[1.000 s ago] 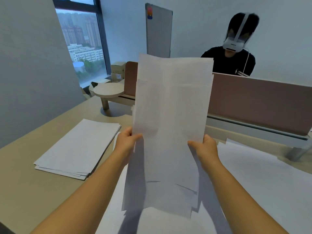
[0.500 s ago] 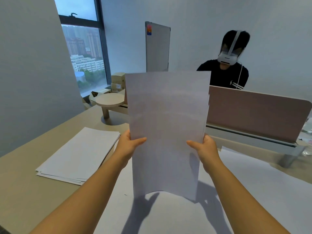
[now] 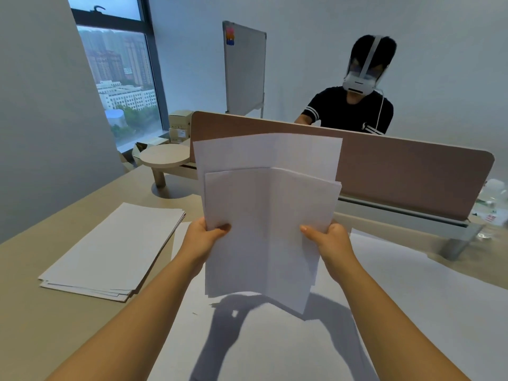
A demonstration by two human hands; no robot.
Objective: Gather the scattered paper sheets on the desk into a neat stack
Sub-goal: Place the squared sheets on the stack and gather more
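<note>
Head view: sheets held upright for squaring

Head view shows our left hand [image 3: 204,239] and right hand [image 3: 331,239], each grip clenched on a side edge of the paper sheets [image 3: 268,215], thumbs in front. We hold them upright above the counter [image 3: 41,325], probably so that the uneven edges can be tapped level. The sheets rise between and above both grips. A finished stack [image 3: 115,251] lies to the left.

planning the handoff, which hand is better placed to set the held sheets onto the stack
Left. The stack lies on the left hand's side; the right hand would have to cross over. Both grip the held sheets.
</note>
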